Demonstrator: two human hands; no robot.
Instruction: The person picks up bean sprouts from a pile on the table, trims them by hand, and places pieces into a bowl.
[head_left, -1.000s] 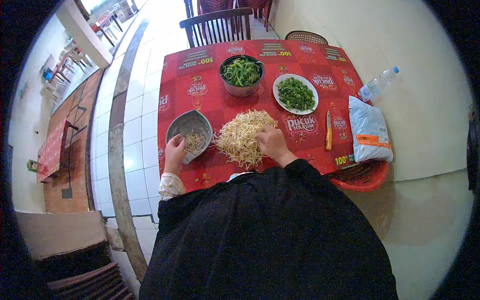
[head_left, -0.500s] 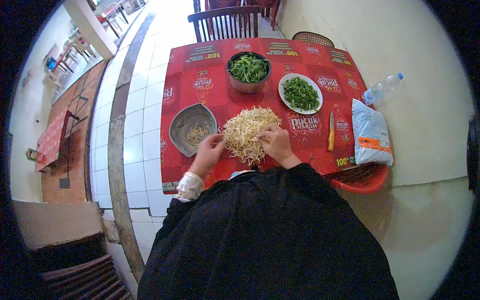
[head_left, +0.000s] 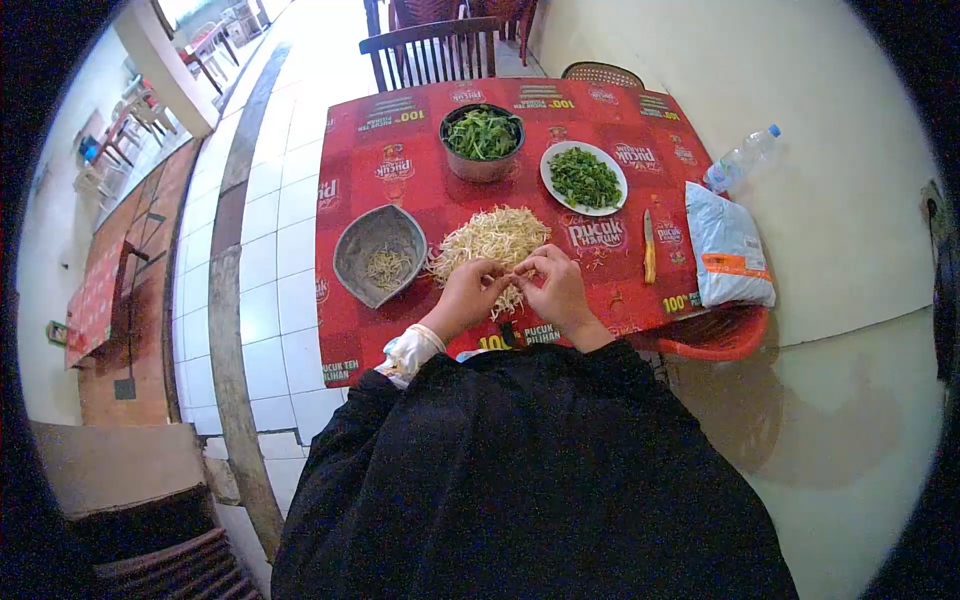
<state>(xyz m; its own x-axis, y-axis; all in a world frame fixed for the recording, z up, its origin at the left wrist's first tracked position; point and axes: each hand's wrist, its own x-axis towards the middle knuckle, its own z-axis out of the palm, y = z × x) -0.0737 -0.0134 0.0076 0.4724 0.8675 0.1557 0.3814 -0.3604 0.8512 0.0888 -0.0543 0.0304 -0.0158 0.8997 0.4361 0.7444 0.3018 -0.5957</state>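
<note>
- The bowl [head_left: 355, 245] stands close to the desk's [head_left: 355, 125] left edge, with loose bits [head_left: 388, 268] in it. Open cloth lies between the bowl and the pot, giving room to move.
- The left hand [head_left: 468, 292] has come across from beside the bowl to meet the right hand over the near side of the sprouts. Its fingertips are pinched on sprouts; how many strands is too small to tell.
- The pot [head_left: 482, 168], full of leaves [head_left: 482, 133], stands upright on the far side, beyond the sprouts and apart from them.
- The sprouts [head_left: 495, 232] lie in a loose heap on the desk's cloth, right of the bowl, just beyond both hands. Some stray toward the near edge.
- The right hand [head_left: 556, 290] has its thumb and forefinger closed on sprouts, its tips against the left's. With the two together, both hands are busy at one small spot.
- The plate [head_left: 548, 182] sits to the far right of the heap, bearing chopped greens [head_left: 585, 178].
- The knife [head_left: 649, 255] lies right of the right hand, well apart from it, handle toward the near side.
- The bag [head_left: 728, 245] lies at the right edge, the bottle [head_left: 740, 162] just beyond it, close to the wall [head_left: 840, 230].
</note>
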